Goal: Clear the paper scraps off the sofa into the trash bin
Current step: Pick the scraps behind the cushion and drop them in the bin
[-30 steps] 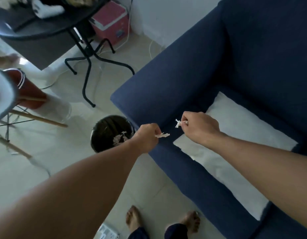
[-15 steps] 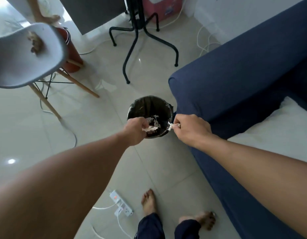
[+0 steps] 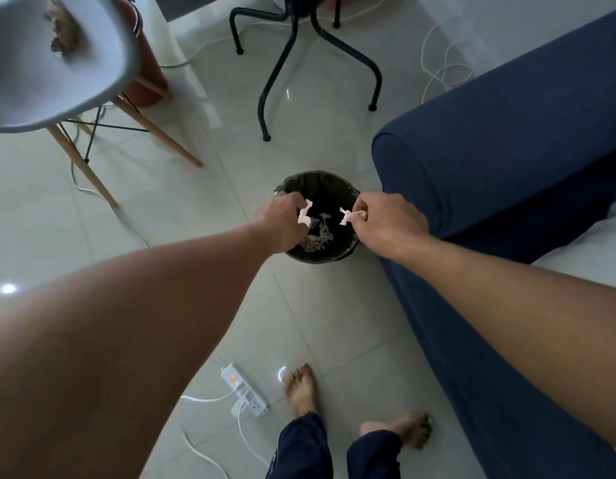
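A round black trash bin stands on the tiled floor beside the blue sofa's arm. White paper scraps lie in its bottom. My left hand hovers over the bin's left rim, pinching a white paper scrap. My right hand is over the right rim and pinches a second small scrap by its end. Both scraps hang above the bin's opening. A white cushion shows on the sofa seat at the right edge.
A white chair with wooden legs stands at the upper left. Black metal table legs rise behind the bin. A white power strip with cables lies on the floor near my bare feet. Loose white cable coils lie near the sofa.
Both hands carried their scraps leftward from the sofa seat to above the bin. The view swung from the sofa down to the floor and bin.
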### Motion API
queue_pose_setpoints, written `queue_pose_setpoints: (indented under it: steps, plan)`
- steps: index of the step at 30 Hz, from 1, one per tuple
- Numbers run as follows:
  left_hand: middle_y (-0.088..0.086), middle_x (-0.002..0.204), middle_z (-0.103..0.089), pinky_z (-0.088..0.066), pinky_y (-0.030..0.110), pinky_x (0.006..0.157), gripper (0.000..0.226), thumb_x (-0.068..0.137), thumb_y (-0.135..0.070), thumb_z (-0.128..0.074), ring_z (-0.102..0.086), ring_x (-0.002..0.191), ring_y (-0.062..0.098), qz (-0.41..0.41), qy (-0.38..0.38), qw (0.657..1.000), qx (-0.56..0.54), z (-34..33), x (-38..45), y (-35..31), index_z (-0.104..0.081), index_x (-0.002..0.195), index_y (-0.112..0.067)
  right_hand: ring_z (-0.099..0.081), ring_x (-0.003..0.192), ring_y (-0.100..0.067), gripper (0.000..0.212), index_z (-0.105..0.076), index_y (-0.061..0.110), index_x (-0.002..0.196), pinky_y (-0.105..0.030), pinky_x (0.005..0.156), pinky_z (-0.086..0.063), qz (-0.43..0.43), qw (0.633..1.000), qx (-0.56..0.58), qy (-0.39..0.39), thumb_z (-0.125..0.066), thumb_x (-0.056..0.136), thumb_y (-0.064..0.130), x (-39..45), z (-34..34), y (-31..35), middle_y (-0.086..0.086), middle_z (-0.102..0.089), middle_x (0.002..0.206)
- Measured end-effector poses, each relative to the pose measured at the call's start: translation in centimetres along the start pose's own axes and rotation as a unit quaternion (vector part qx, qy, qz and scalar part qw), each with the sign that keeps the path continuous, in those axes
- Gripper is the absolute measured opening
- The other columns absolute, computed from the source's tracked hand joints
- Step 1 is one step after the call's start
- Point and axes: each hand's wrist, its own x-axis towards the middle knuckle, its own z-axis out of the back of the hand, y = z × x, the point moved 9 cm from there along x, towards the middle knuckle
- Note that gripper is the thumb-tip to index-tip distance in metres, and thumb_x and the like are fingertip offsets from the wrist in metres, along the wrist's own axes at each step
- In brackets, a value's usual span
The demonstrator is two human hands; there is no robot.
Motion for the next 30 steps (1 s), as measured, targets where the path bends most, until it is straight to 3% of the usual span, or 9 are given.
queue_pose_setpoints:
  steps: [5, 11, 17, 21, 24, 30]
  plan:
    - [0.011, 0.133, -0.058, -0.043, 0.030, 0.085, 0.050, 0.096, -0.025, -0.063, -0.057, 0.118, 0.030, 0.002, 0.022, 1.000, 0.005, -0.6, -0.3, 1.9, -0.053, 0.143, -0.014, -0.063, 0.091, -0.022, 0.012, -0.065, 0.031, 0.100, -0.037, 0.071, -0.050, -0.007, 1.000, 0.012, -0.004, -0.054, 0.102, 0.034, 1.4, 0.0, 0.8, 0.007, -0.068, 0.100]
    - [0.009, 0.137, -0.060, -0.046, 0.035, 0.100, 0.049, 0.092, -0.028, -0.065, -0.056, 0.125, 0.029, 0.030, 0.034, 0.999, 0.001, -1.0, -1.1, 5.0, -0.057, 0.139, -0.016, -0.063, 0.092, -0.022, 0.011, -0.064, 0.030, 0.097, -0.037, 0.072, -0.050, 0.006, 1.000, 0.004, -0.003, -0.055, 0.102, 0.032, 2.5, -0.6, 3.0, 0.007, -0.068, 0.100]
    - [0.008, 0.131, -0.063, -0.050, 0.038, 0.099, 0.042, 0.092, -0.027, -0.064, -0.058, 0.122, 0.028, 0.029, 0.038, 0.999, -0.009, -1.5, -1.8, 6.7, -0.063, 0.133, -0.016, -0.065, 0.099, -0.028, 0.012, -0.063, 0.031, 0.109, -0.040, 0.078, -0.052, 0.009, 0.999, 0.017, -0.025, -0.053, 0.104, 0.036, 3.5, -2.4, 4.6, 0.003, -0.070, 0.105]
    - [0.009, 0.129, -0.066, -0.048, 0.033, 0.097, 0.037, 0.094, -0.022, -0.064, -0.058, 0.122, 0.029, 0.029, 0.026, 0.999, -0.012, -2.1, -2.1, 7.8, -0.064, 0.130, -0.010, -0.064, 0.117, -0.031, 0.039, -0.053, 0.030, 0.141, -0.046, 0.093, -0.054, -0.007, 0.999, 0.000, 0.037, -0.057, 0.103, 0.041, 3.6, -5.3, 4.5, -0.002, -0.070, 0.124]
    - [0.006, 0.134, -0.064, -0.042, 0.027, 0.096, 0.041, 0.094, -0.022, -0.065, -0.056, 0.126, 0.026, 0.035, 0.023, 0.999, -0.016, -2.6, -2.4, 8.5, -0.061, 0.134, -0.014, -0.062, 0.122, -0.033, 0.047, -0.050, 0.028, 0.146, -0.044, 0.091, -0.053, -0.013, 0.996, -0.038, 0.077, -0.058, 0.102, 0.043, 3.2, -6.8, 4.0, -0.005, -0.066, 0.132]
    - [0.005, 0.138, -0.061, -0.043, 0.031, 0.100, 0.046, 0.094, -0.026, -0.066, -0.054, 0.129, 0.025, 0.045, 0.036, 0.998, -0.013, -3.3, -3.0, 8.9, -0.058, 0.138, -0.018, -0.057, 0.130, -0.033, 0.060, -0.042, 0.030, 0.155, -0.041, 0.092, -0.049, -0.016, 0.988, -0.070, 0.137, -0.059, 0.100, 0.049, 1.9, -8.1, 2.6, -0.005, -0.058, 0.146]
